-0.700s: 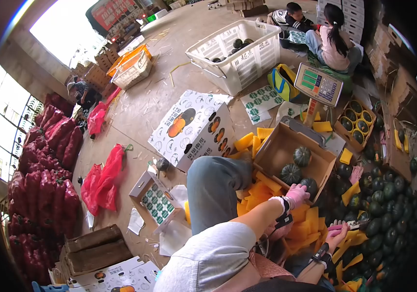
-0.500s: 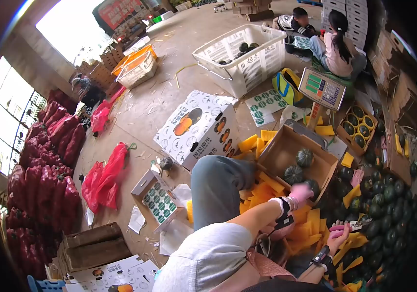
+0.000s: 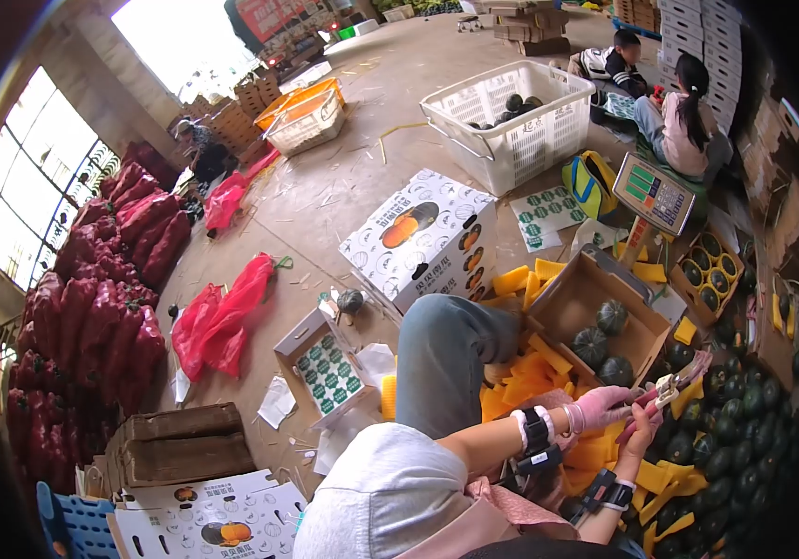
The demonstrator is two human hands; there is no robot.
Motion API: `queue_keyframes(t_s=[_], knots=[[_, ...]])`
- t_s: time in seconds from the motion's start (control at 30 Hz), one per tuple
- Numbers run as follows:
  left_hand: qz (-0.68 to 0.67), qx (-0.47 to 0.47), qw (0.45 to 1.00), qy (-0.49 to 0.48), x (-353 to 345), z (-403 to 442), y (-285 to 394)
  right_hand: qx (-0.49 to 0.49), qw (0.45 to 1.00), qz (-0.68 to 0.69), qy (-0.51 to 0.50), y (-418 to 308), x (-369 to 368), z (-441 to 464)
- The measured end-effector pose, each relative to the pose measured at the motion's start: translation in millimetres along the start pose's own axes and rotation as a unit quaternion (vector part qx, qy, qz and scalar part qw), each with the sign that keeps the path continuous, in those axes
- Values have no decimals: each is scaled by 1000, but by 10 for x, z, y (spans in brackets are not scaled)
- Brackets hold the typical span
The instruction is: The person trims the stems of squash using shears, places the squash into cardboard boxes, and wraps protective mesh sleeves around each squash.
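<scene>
My left hand [image 3: 601, 408], in a pink glove, stretches out just below the cardboard box [image 3: 553, 312], its fingertips close to the shears; I see nothing held in it. Close beside it, my right hand [image 3: 640, 430] is closed around the pink handles of small pruning shears [image 3: 664, 392], which point up and right over the pile. Three dark green squashes lie in the box, the lowest squash [image 3: 615, 371] near its front corner. Yellow foam sleeves [image 3: 595, 455] are strewn beneath my hands. To the right spreads a heap of green squashes [image 3: 739, 438].
A scale [image 3: 653, 194] stands behind the box, near a small carton of sleeved squashes [image 3: 707, 270]. Left of my knee are a printed carton [image 3: 418, 238] and an open tray [image 3: 325, 368]. Farther back are a white crate [image 3: 511, 126] and two seated people [image 3: 683, 121].
My left hand has moved from the squash at the box's front corner down and right, beside the shears. My right hand has risen with the shears. The view has shifted, moving the scene right.
</scene>
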State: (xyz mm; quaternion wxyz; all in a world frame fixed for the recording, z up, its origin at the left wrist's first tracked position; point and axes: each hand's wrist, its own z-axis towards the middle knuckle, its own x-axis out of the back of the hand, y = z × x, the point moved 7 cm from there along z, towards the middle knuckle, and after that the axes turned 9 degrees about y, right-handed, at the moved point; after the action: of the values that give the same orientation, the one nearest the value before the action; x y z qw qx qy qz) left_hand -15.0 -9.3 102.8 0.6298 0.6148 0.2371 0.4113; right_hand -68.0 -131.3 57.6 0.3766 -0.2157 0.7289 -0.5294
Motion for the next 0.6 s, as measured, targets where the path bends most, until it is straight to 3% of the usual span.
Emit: queue_keyframes(t_s=[0.07,0.2,0.33,0.43,0.53,0.6], knots=[[19,-12,1000,6,86,-55,207,44,998,-42,-13,-44,-101,-37],[-17,-6,999,-30,-65,-110,0,11,999,2,-42,6,-152,-86],[-108,2,994,-18,-95,-137,99,-6,998,61,-4,76,-18,-68],[-93,-38,995,-27,-123,-104,117,-23,997,65,23,108,157,-4],[76,-12,994,-84,-225,-127,46,-24,992,55,110,-95,428,-21],[101,-10,990,-103,-283,-184,15,3,986,64,153,-284,744,-11]])
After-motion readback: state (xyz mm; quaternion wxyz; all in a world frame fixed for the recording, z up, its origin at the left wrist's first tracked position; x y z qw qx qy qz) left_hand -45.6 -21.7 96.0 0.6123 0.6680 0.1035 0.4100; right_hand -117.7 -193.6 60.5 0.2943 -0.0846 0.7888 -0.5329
